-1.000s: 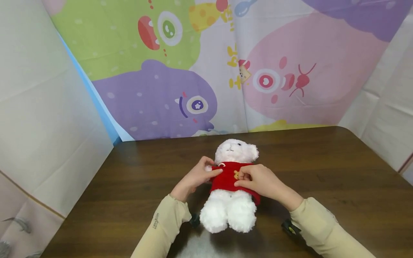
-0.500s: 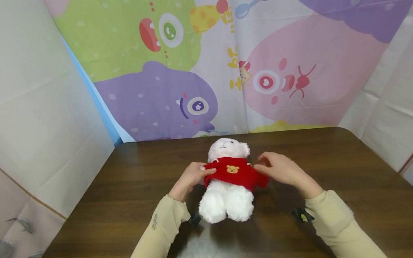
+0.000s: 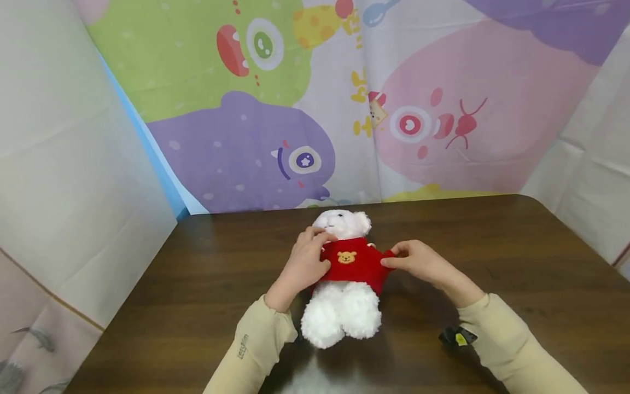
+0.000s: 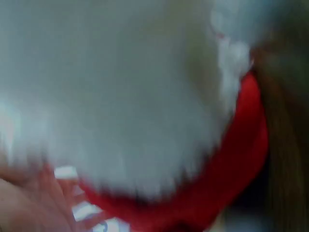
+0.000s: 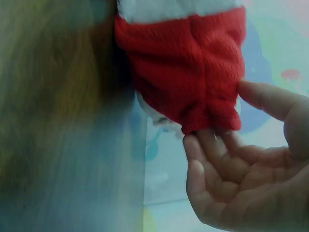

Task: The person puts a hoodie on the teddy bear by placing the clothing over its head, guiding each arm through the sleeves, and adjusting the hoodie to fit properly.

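Observation:
A white plush teddy bear (image 3: 339, 320) lies on its back on the table, its head away from me. It wears a red shirt (image 3: 359, 268) with a small bear-face patch on the chest. My left hand (image 3: 302, 262) rests over the bear's shoulder at the left, thumb on the shirt and fingers near the neck. The left wrist view is blurred but shows this hand's (image 4: 38, 205) fingers spread. At the other side my right hand (image 3: 423, 265) pinches the shirt's sleeve (image 5: 217, 96) between thumb and fingers, fingertips at the cuff. No plush paw shows at that cuff.
A dark brown wooden table (image 3: 221, 246) lies under the bear. Behind it hangs a curtain (image 3: 344, 126) printed with cartoon monsters. Pale panels (image 3: 74, 164) stand at the left and right.
My right hand has left the chest patch, moved right and taken the sleeve. My left hand has shifted from the sleeve up over the shoulder. The bear has moved slightly left.

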{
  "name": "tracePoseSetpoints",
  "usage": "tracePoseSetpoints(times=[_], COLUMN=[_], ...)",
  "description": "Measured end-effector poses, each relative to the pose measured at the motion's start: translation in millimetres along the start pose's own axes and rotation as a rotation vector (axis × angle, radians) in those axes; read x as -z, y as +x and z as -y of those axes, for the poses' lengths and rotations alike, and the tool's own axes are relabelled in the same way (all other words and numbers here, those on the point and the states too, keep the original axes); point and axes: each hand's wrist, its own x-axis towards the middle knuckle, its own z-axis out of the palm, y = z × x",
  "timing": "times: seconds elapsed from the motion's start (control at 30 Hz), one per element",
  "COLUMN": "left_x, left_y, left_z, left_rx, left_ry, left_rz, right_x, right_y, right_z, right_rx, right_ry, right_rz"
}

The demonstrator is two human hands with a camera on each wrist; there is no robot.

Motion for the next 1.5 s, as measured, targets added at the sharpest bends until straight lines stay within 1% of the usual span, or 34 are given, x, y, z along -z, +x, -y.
tracePoseSetpoints(times=[0.07, 0.13, 0.17, 0.27, 0.33, 0.4, 0.47, 0.57, 0.63, 0.73, 0.83, 0.93, 1.03, 1.1, 1.17, 1.27, 1.33, 1.4, 1.5], left_x=[-4.8, -10.7, -13.8, -21.8, -26.7, -31.3, -34.8, -38.6, -39.8, -43.0, -47.8, -51.2, -51.5, -51.4, -51.2, -50.9, -50.1, -48.9, -44.5], left_y=[0.4, 0.3, 0.1, -0.6, -1.0, -2.6, -5.4, -9.7, -10.8, -9.1, -5.6, -1.0, 2.7, 4.1, 4.8, 6.0, 6.8, 7.9, 9.2], left_z=[-7.3, -12.9, -14.9, -19.3, -21.2, -24.5, -30.1, -39.8, -45.3, -49.8, -51.3, -51.1, -49.7, -49.1, -48.9, -49.3, -48.5, -45.9, -40.9], left_rx=[-0.114, -0.170, -0.176, -0.169, -0.170, -0.171, -0.169, -0.145, -0.135, -0.123, -0.097, -0.070, -0.050, -0.043, -0.036, -0.046, -0.062, -0.079, -0.101], left_ry=[0.005, 0.000, -0.004, 0.024, 0.060, 0.085, 0.108, 0.122, 0.114, 0.130, 0.146, 0.156, 0.147, 0.137, 0.139, 0.157, 0.162, 0.144, 0.073], left_rz=[-0.025, -0.037, -0.044, -0.099, -0.136, -0.153, -0.144, -0.121, -0.125, -0.147, -0.159, -0.173, -0.173, -0.162, -0.148, -0.143, -0.140, -0.136, -0.111], right_x=[-4, -7, -8, -11, -11, -11, -10, -6, -4, -4, -5, -4, 5, 11, 16, 16, 12, 6, -1], right_y=[-1, -2, -2, -2, -1, -1, -1, -3, -4, -6, -8, -12, -16, -18, -19, -17, -14, -12, -11], right_z=[4, 7, 8, 9, 8, 7, 5, 5, 5, 7, 9, 13, 15, 16, 15, 11, 9, 8, 8], right_rx=[0.012, 0.007, 0.001, -0.035, -0.040, -0.037, -0.012, 0.030, 0.053, 0.098, 0.128, 0.172, 0.190, 0.195, 0.198, 0.241, 0.267, 0.295, 0.356], right_ry=[-0.010, -0.013, -0.018, 0.004, 0.013, 0.025, 0.021, -0.006, -0.063, -0.180, -0.277, -0.299, -0.230, -0.170, -0.108, -0.087, -0.083, -0.118, -0.223], right_rz=[-0.036, -0.048, -0.048, -0.013, 0.016, 0.021, -0.012, -0.091, -0.146, -0.204, -0.225, -0.174, -0.063, 0.013, 0.070, 0.085, 0.064, 0.014, -0.087])
